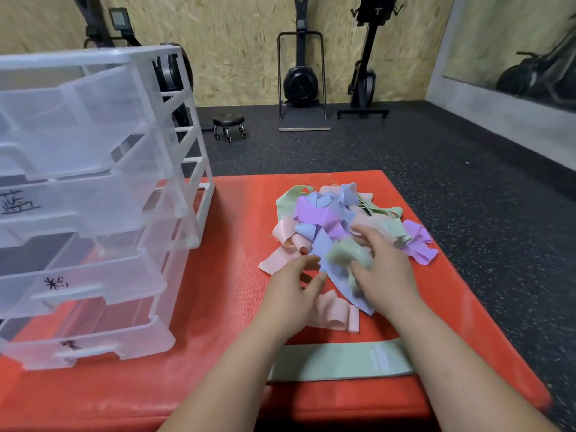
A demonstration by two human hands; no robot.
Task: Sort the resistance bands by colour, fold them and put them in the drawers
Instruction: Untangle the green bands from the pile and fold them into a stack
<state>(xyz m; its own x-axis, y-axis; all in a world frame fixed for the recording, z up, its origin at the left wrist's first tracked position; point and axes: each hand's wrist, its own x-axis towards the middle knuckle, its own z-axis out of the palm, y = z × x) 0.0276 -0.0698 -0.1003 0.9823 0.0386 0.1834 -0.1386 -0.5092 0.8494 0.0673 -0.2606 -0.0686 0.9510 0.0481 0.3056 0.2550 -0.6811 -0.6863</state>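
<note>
A tangled pile of resistance bands [330, 213] in green, purple, blue and pink lies on the red mat [218, 307]. My right hand [380, 269] grips a crumpled green band [343, 251] at the pile's near edge. My left hand [293, 294] rests beside it with fingers spread, touching a blue band [339, 279]. A pink band [336, 313] lies just under my hands. One green band [336, 361] lies flat and straight near the mat's front edge, between my forearms. The clear plastic drawer unit [93, 188] stands at the left with its drawers pulled out.
Handwritten black labels mark the drawer fronts [56, 283]. Beyond the mat is dark speckled gym flooring [436, 157]. A small wheeled stool [229, 126] and exercise machines [300, 79] stand against the wooden wall. A mirror [514, 42] is at the right.
</note>
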